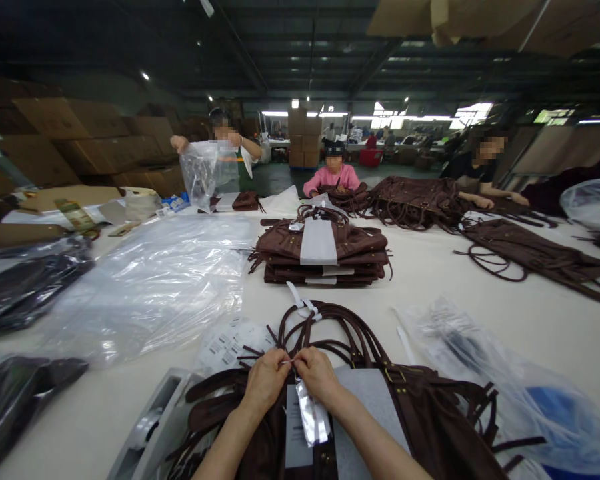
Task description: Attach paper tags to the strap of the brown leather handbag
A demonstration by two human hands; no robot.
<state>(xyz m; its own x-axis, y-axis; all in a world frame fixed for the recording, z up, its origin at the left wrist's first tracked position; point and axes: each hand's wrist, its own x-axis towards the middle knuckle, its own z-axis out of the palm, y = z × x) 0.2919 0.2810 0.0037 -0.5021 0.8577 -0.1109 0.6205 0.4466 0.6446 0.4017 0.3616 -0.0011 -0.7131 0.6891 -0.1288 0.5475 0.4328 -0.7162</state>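
Note:
A dark brown leather handbag (440,413) lies in front of me, its looped handles (350,320) pointing away. White paper wraps (370,400) cover parts of it. My left hand (269,377) and my right hand (316,373) meet over the bag, thumbs and fingertips pinched on a thin pale string between them. Below the fingers hangs a shiny silver packet (313,413), beside a grey-white tag (297,430). A white strip (305,307) is looped round the handles. Whether the string is knotted is too small to tell.
Stacked brown bags (325,253) stand ahead on the white table. Clear plastic sheets (165,273) spread at left, near a barcode label roll (230,343) and grey dispenser (150,420). A plastic bag (505,380) lies right. Co-workers, one in a pink top (337,177), work across the table.

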